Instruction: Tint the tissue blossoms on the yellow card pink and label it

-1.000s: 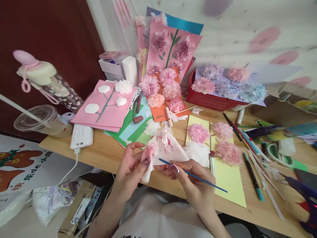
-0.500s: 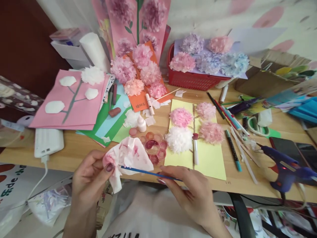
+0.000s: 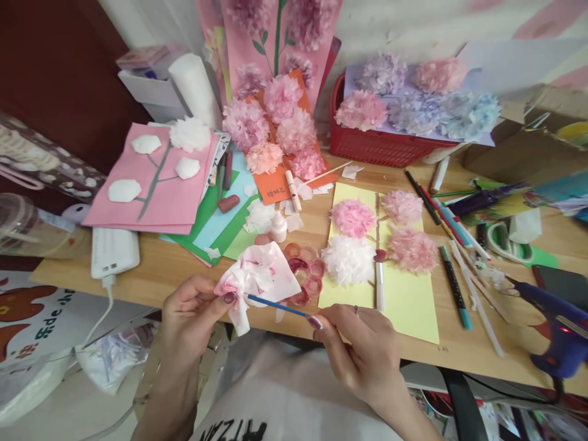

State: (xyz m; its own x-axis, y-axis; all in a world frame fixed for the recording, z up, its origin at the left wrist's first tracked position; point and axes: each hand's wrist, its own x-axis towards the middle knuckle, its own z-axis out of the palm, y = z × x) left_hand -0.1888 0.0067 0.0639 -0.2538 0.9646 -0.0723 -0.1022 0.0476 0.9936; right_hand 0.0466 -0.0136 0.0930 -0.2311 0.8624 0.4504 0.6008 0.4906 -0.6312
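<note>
My left hand [image 3: 193, 309] is closed on a crumpled white tissue [image 3: 260, 278] stained pink, pinching it around the tip of a thin blue paintbrush [image 3: 275, 305]. My right hand [image 3: 362, 349] is closed on the brush handle, which runs left into the tissue. Just beyond the tissue a clear paint palette [image 3: 305, 272] with red wells lies on the wooden table [image 3: 169, 266]. To its right a yellow card [image 3: 404, 294] carries three pink tissue flowers and one white one [image 3: 348, 260], with a brush lying along the card's middle.
Pink card with white flowers [image 3: 156, 184], green and blue sheets, an orange card with pink flowers [image 3: 280, 122], a red basket [image 3: 376, 144], markers [image 3: 452, 275], a blue glue gun [image 3: 558, 324] at right, a white power bank [image 3: 114, 251], a small white bottle [image 3: 278, 226].
The view shifted down and right over the table. The right hand slid along the brush toward the tissue, so less handle shows; the left hand keeps pinching the tissue on the tip.
</note>
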